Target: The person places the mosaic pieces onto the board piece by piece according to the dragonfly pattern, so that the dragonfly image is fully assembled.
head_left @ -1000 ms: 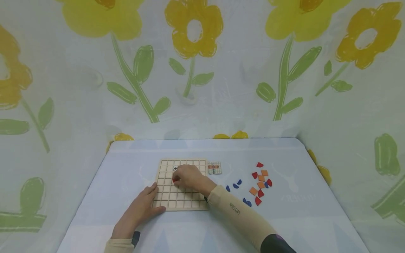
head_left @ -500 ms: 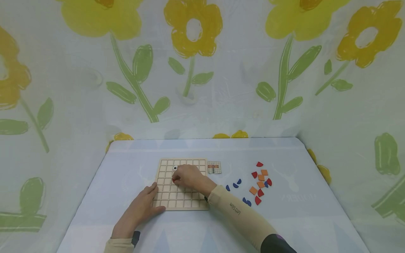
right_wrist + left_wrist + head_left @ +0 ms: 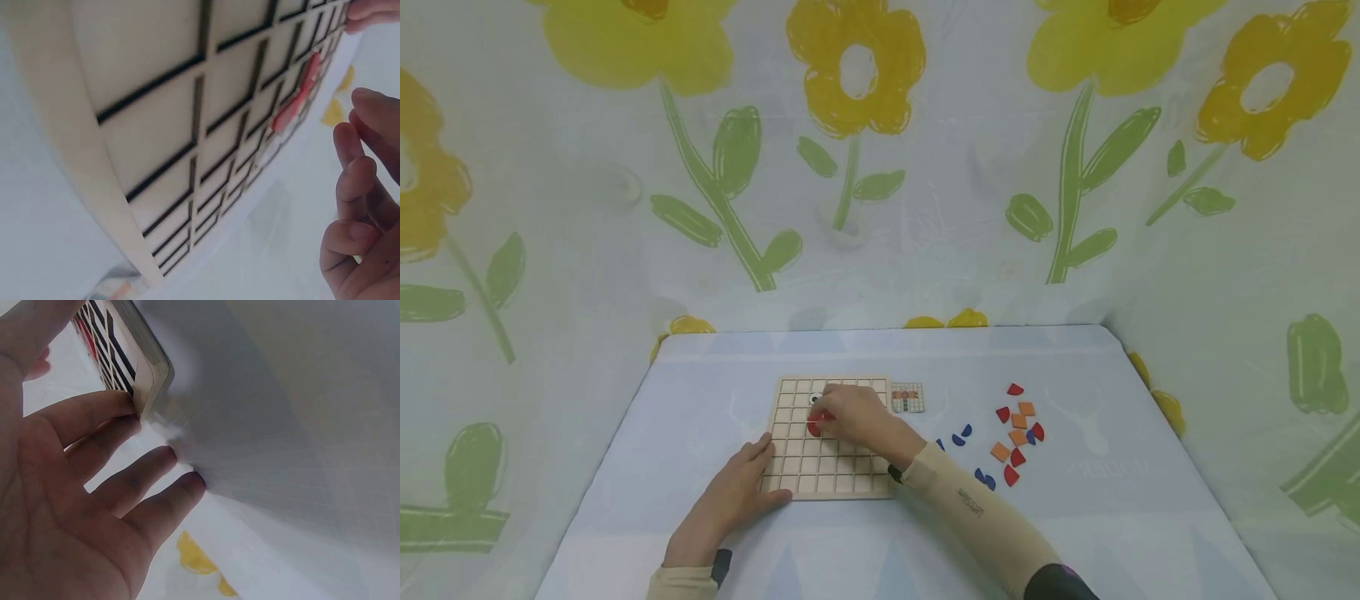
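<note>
A pale wooden grid board [image 3: 827, 483] lies on the table. My left hand [image 3: 741, 479] rests at its near-left corner, fairly straight fingers along the left side and thumb at the front edge; the left wrist view shows a fingertip touching the board's corner. My right hand [image 3: 853, 417] hovers over the upper middle, its fingers loosely curled with nothing between them in the right wrist view. Under its fingertips, red quarter-round pieces [image 3: 290, 115] sit in neighbouring cells. A white tile with a black dot [image 3: 815, 399] lies just beyond them, partly hidden by the fingers.
A small printed pattern card [image 3: 907, 397] lies against the board's right edge. Farther right are scattered orange squares [image 3: 1000, 452], red quarter-round pieces [image 3: 1011, 476] and blue half-round pieces [image 3: 958, 440]. Flowered cloth walls [image 3: 925, 275] stand around the table.
My right hand has lifted off the red pieces and shifted slightly back and right, uncovering more red on the board. My left hand has stayed at the corner.
</note>
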`<state>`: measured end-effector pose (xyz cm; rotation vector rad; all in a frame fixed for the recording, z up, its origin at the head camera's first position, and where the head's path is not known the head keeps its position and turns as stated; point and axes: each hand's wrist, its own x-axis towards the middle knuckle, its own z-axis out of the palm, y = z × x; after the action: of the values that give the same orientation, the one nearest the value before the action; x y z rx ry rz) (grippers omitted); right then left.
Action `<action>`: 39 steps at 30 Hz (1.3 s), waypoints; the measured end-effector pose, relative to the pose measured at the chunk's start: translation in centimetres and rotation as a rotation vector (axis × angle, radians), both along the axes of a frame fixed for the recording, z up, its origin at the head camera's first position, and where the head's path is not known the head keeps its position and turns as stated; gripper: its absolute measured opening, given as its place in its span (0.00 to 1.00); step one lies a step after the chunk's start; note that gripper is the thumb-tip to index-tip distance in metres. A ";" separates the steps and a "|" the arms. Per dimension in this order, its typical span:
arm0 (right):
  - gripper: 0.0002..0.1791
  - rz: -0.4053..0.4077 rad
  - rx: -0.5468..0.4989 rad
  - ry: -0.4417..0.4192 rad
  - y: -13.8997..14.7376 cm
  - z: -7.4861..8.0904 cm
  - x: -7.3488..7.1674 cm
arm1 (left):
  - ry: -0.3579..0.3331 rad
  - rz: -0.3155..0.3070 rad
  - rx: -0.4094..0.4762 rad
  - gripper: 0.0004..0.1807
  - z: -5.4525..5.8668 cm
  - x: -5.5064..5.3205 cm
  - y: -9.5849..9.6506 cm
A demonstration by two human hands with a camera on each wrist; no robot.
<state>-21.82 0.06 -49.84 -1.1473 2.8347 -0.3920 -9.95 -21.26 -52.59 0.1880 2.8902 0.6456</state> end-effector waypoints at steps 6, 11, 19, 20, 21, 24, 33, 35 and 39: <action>0.13 -0.023 -0.076 0.054 2.5 1.1 0.9 | -0.004 -0.002 0.002 0.52 0.2 0.0 0.1; 0.15 -0.021 -0.129 0.147 5.2 1.2 1.3 | -0.005 0.006 -0.009 0.52 0.4 0.0 0.1; 0.19 -0.072 -0.200 0.221 10.3 1.6 1.5 | 0.002 0.005 -0.008 0.52 0.2 0.0 -0.1; 0.20 -0.081 -0.211 0.225 11.1 1.5 1.4 | 0.004 0.002 -0.006 0.52 0.1 0.0 -0.1; 0.21 -0.094 -0.215 0.225 11.9 1.4 1.4 | 0.006 0.001 -0.004 0.52 0.0 0.0 0.0; 0.23 -0.157 -0.206 0.194 14.4 1.2 1.4 | 0.004 0.002 -0.009 0.52 0.0 0.0 0.2; 0.26 -0.334 -0.185 0.091 21.7 0.4 0.9 | -0.014 0.020 -0.024 0.53 0.0 -0.2 0.3; 0.26 -0.391 -0.171 0.057 22.8 0.3 0.9 | -0.016 0.021 -0.028 0.53 0.0 -0.2 0.3; 0.26 -0.453 -0.126 -0.044 24.9 -0.2 0.8 | -0.021 0.021 -0.021 0.53 -0.2 -0.2 0.3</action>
<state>-21.05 24.95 -50.01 -0.4866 3.0491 -0.6157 -10.16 -20.98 -52.74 0.1477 2.8815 0.6171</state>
